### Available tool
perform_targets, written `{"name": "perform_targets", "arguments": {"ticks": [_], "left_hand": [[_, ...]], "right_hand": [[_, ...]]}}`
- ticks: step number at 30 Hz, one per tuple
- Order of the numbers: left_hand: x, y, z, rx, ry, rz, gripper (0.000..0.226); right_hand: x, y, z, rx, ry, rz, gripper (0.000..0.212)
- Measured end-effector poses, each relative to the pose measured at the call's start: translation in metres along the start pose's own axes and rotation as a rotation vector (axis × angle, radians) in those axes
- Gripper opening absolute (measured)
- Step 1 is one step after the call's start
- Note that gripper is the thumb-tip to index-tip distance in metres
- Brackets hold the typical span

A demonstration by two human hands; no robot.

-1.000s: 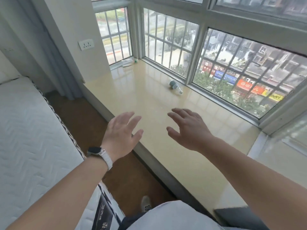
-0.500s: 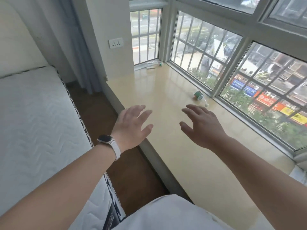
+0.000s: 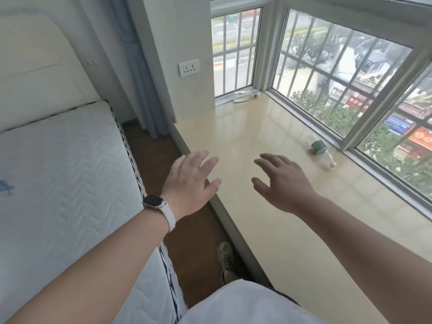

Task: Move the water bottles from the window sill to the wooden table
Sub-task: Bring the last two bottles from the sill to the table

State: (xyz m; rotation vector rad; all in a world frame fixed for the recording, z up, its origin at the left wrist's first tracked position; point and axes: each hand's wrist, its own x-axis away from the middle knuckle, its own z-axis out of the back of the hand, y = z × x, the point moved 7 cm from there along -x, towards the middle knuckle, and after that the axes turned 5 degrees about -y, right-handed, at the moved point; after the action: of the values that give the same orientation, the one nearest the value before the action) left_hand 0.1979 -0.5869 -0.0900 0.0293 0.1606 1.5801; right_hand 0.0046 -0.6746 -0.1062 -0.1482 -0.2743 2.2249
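A clear water bottle with a green label (image 3: 321,152) lies on its side on the wide cream window sill (image 3: 268,141), close to the window frame on the right. A second clear bottle (image 3: 246,94) lies in the sill's far corner under the narrow window. My left hand (image 3: 190,181), with a watch on the wrist, hovers with fingers spread over the sill's near edge. My right hand (image 3: 280,181) floats above the sill with fingers apart, left of and nearer than the green-label bottle. Both hands hold nothing. No wooden table is in view.
A bare white mattress (image 3: 58,174) fills the left side, with a narrow strip of brown floor (image 3: 187,242) between it and the sill. My shoe (image 3: 226,260) stands on that floor. A grey curtain (image 3: 142,73) and a wall socket (image 3: 189,67) are at the back.
The view has swung left and moved forward along the sill, so the green-label bottle now sits further right. Both hands stay open and raised, nothing taken hold of.
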Motion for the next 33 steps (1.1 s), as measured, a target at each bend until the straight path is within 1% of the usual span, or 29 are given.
{"name": "perform_targets", "arguments": {"ticks": [4,9,14,21,25,28,33], "left_hand": [[-0.06,-0.02,-0.007,-0.011,-0.035,0.006,0.053],[-0.153,-0.032,-0.021,-0.044,-0.098,-0.055,0.053],[-0.245,-0.024,-0.041,-0.042,-0.142,-0.113,0.055],[-0.335,0.011,-0.072,0.006,-0.168,-0.242,0.052],[-0.382,0.028,-0.098,0.031,-0.184,-0.316,0.051],[-0.418,0.04,-0.126,0.05,-0.215,-0.351,0.053],[-0.479,0.056,-0.193,0.114,-0.306,-0.407,0.056]], "right_hand": [[-0.06,0.03,0.001,-0.02,0.021,-0.028,0.053],[-0.124,0.086,-0.007,-0.082,0.015,-0.134,0.053],[-0.167,0.151,-0.019,-0.102,0.003,-0.241,0.052],[-0.188,0.228,-0.032,-0.117,0.005,-0.393,0.053],[-0.188,0.278,-0.045,-0.114,-0.008,-0.521,0.052],[-0.188,0.317,-0.061,-0.112,-0.047,-0.619,0.053],[-0.199,0.375,-0.1,-0.121,-0.1,-0.755,0.057]]}}
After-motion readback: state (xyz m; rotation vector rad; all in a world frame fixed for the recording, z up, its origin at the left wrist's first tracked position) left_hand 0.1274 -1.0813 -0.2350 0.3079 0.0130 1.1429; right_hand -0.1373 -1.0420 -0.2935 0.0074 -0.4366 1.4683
